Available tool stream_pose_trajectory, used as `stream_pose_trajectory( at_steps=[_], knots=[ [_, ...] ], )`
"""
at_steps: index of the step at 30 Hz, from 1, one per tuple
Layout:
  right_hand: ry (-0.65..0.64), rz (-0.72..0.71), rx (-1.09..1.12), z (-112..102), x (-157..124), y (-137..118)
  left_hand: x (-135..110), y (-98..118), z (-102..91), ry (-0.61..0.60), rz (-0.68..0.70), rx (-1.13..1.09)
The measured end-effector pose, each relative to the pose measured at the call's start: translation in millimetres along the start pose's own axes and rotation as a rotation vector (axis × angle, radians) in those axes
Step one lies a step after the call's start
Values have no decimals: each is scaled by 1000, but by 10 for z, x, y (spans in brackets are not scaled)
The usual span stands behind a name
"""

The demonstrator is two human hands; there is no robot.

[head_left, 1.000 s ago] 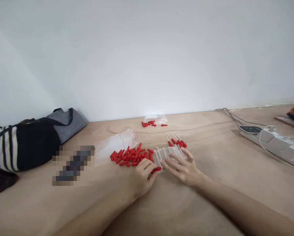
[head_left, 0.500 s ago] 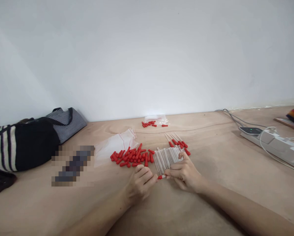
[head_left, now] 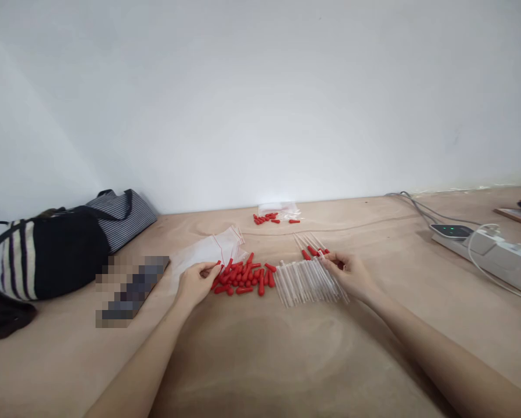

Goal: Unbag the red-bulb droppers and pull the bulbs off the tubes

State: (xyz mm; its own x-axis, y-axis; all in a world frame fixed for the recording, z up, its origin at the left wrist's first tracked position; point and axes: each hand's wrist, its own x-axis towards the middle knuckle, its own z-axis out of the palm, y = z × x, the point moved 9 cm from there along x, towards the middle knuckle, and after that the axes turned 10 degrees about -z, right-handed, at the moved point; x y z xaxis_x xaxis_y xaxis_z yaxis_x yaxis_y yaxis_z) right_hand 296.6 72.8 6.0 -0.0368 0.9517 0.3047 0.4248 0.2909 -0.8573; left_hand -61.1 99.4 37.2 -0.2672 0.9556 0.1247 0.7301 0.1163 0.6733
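My left hand [head_left: 196, 283] is at the left edge of a pile of red rubber dropper bulbs [head_left: 245, 273], with a red bulb [head_left: 219, 263] pinched between thumb and fingertips. A row of clear dropper tubes [head_left: 301, 283] lies side by side to the right of the pile. At the right end of that row, my right hand [head_left: 346, 271] is closed on the upper end of a clear tube [head_left: 322, 255]. Several droppers with red bulbs fitted [head_left: 312, 251] lie just behind the row, thin tips pointing away; my right fingers hide part of them.
A clear zip bag [head_left: 199, 255] lies behind the pile. Farther back are another bag [head_left: 277, 207] and more red bulbs [head_left: 266, 218]. Black and striped bags [head_left: 68, 249] and a blurred-out flat object [head_left: 133, 290] sit left. A white power strip [head_left: 482, 249] with cables stands right.
My hands were together in front of the tubes, holding a red bulb at a tube's end. They have parted: left to the bulb pile, right to the tubes' far right end.
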Motion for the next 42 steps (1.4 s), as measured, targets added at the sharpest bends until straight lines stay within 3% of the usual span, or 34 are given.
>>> stream_pose_trajectory(
  at_steps=[2, 5, 8, 10, 13, 16, 19, 25, 34, 38, 42],
  knots=[
    [19, 48, 3, -63, 18, 72, 5, -7, -20, 10, 4, 31],
    [40, 87, -66, -145, 51, 146, -62, 97, -174, 159, 77, 60],
    [59, 129, -199, -181, 65, 216, -298, 355, -317, 385, 286, 46],
    [61, 129, -286, -170, 68, 226, -554, 586, -265, 454, 499, 32],
    [51, 95, -356, -124, 70, 198, -963, 916, 67, 312, 831, 32],
    [53, 56, -390, -95, 77, 150, -1277, 1112, 411, 106, 1034, 30],
    [59, 43, -441, -83, 81, 106, -1394, 1226, 615, 5, 1086, 15],
    [67, 51, -528, -135, 73, 42, -1498, 1509, 983, -84, 1159, 74],
    [81, 197, -420, -486, 198, 436, -1697, 1878, 1544, -159, 1235, 253],
    [45, 244, -422, -485, 260, 598, -1701, 1951, 1660, -159, 1236, 282],
    [-25, 286, -455, -423, 310, 628, -1692, 1924, 1574, -113, 1229, 217]
  ],
)
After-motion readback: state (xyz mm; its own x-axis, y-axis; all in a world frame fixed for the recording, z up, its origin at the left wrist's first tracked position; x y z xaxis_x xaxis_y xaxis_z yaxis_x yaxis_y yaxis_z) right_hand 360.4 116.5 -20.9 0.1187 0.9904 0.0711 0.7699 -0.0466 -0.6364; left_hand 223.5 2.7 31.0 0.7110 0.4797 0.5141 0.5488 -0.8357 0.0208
